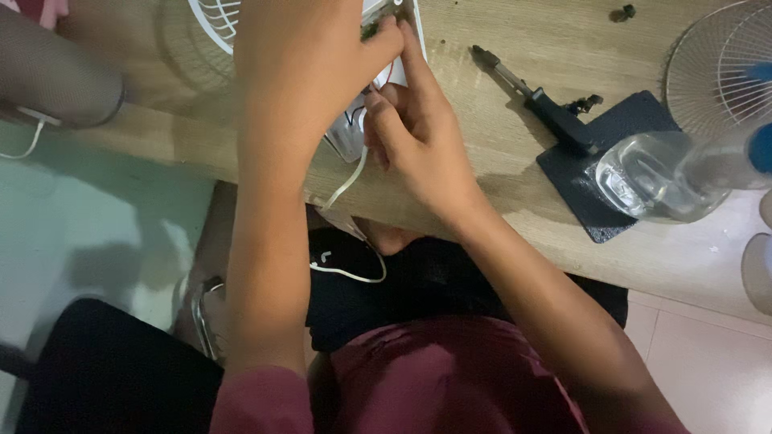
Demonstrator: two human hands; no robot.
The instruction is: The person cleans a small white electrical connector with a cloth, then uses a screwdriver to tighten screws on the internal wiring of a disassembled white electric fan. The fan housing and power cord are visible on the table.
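White fan housing (347, 133) is gripped at the table (498, 173) edge by both hands: left hand (301, 68) closed over its top, right hand (414, 133) pinching its side. White cable (347, 178) runs toward the body. Right of the right hand are lying a black screwdriver (537, 98) pointing up-left, a dark mat (599, 165), a clear bottle (683, 173) and a fan grille (720, 64).

One head-worn view looks steeply down, close over the hands (378, 104), tabletop (515, 161) filling the frame's upper half.
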